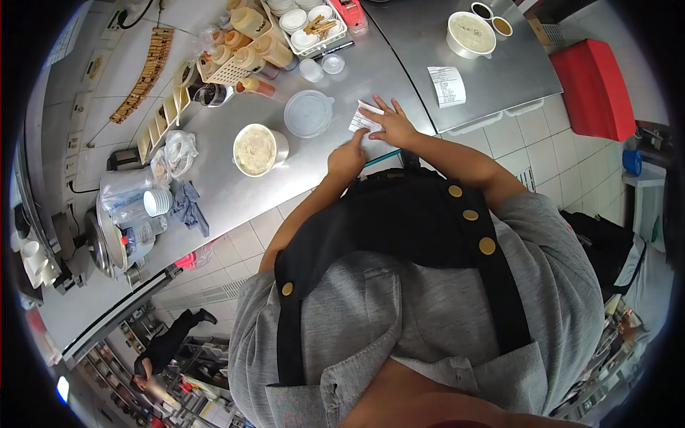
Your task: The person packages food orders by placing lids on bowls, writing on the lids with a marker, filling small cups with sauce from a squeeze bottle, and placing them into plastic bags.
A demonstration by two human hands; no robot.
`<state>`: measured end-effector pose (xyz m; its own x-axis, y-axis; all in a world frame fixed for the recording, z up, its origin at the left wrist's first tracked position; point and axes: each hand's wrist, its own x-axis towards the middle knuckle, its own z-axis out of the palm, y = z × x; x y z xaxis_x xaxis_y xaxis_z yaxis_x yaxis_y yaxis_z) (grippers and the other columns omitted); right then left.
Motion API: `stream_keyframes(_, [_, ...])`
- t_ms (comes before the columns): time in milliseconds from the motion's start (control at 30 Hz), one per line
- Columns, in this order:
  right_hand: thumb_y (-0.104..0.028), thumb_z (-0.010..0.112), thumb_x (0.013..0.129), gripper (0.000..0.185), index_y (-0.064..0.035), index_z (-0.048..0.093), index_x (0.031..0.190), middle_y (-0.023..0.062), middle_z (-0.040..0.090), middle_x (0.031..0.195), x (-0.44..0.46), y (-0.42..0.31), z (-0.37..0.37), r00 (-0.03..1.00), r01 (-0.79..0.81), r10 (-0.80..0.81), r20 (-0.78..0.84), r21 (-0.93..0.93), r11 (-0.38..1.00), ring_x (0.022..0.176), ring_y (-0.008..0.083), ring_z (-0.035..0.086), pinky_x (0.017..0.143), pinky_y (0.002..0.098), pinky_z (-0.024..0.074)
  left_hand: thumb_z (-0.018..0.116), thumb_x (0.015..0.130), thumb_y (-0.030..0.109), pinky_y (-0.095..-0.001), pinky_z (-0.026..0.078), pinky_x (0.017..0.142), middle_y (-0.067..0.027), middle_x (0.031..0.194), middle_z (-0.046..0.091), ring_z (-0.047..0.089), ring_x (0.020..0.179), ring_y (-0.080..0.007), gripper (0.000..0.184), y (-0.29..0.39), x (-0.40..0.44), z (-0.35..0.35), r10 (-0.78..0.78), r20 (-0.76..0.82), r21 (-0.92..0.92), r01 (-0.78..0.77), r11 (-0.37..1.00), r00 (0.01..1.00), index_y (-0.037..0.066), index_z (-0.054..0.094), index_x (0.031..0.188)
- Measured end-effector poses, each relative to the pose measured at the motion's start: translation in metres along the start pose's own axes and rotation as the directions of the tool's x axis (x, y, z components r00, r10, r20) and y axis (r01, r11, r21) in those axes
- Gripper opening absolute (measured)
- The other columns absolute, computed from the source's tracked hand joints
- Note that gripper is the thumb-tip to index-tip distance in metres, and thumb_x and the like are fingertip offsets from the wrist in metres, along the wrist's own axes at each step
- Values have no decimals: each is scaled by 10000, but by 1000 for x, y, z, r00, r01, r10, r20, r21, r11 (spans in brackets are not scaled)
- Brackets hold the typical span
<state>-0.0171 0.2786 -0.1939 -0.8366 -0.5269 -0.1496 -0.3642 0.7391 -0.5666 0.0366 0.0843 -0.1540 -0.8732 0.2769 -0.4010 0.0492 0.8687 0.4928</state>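
Note:
A small printed receipt [362,120] lies on the steel counter near its front edge. My right hand [392,127] rests over its right side, fingers spread. At the receipt's lower edge is my left hand [347,158], its index finger reaching onto the paper and its other fingers curled in. To the left stands an uncovered white round tub [260,150] with pale contents. A clear round lid [308,113] lies between that tub and the receipt.
Farther right are a second filled tub [471,35], two sauce cups [501,26] and another receipt [447,86]. Squeeze bottles [247,23] stand in a basket at the back. A red bin [591,89] is beyond the counter. Another person [168,342] is at lower left.

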Motion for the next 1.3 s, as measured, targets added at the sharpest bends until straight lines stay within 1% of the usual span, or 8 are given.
stream_keyframes(500, [-299,752,827,813,-261,354,1536,42,401,1550,-2,-5,-11,999,29,-28,26,-21,999,1517,261,156,1197,582,75,565,877,163,-534,520,794,-244,1086,678,674,958,-432,578,-24,10,-39,-219,-103,-93,210,973,970,275,408,1421])
stream_keyframes(733, [-32,647,882,642,-185,461,1477,222,484,1441,-9,-67,-92,856,466,-357,-373,259,846,1178,392,581,990,381,481,670,852,51,-437,453,993,-213,1357,535,593,1170,-400,630,13,17,-113,186,-476,-471,-428,771,859,54,405,1423])
stream_keyframes(800, [28,637,869,629,-94,461,1460,201,411,1503,-5,-86,-119,786,542,-366,-498,269,796,1144,322,626,976,371,495,650,890,49,-443,450,999,-214,1360,535,599,1160,-413,577,11,6,-171,300,-680,118,-304,945,669,26,401,1410])
stream_keyframes(867, [51,626,867,627,-68,453,1457,190,388,1517,1,-93,-133,753,583,-375,-541,284,761,1130,287,639,966,365,503,643,897,33,-452,442,1008,-225,1353,532,564,1190,-415,545,13,-9,-240,77,-910,-37,-265,964,407,17,407,1389])
stream_keyframes(900, [62,612,872,626,-55,435,1461,183,387,1512,2,-95,-137,773,552,-305,-556,355,754,1105,256,647,955,357,508,639,904,8,-433,461,978,-218,1353,488,527,1222,-361,557,8,-12,-276,313,-950,313,-117,942,-23,33,372,1393])
stream_keyframes(1033, [36,606,895,581,-32,425,1443,178,425,1471,2,-90,-139,828,467,-169,-535,490,736,998,216,677,927,344,521,669,907,8,-301,500,900,-145,1281,471,518,1121,-178,572,41,-68,-404,3,-884,359,-677,643,-467,6,327,1365])
stream_keyframes(1233, [52,598,896,583,-21,408,1443,181,439,1443,1,-59,-129,833,415,-196,-517,351,839,963,194,681,903,310,526,725,880,160,-262,471,765,-57,902,665,576,880,-98,225,-31,-90,-489,12,-993,64,-467,882,-114,-34,647,966])
stream_keyframes(1300, [53,598,898,565,-20,425,1431,171,452,1427,2,-61,-134,868,387,-144,-475,466,795,965,190,680,897,307,527,693,897,177,-308,482,868,-91,1160,667,611,988,-189,461,-32,-100,-511,163,-977,205,-376,904,-139,44,590,1326])
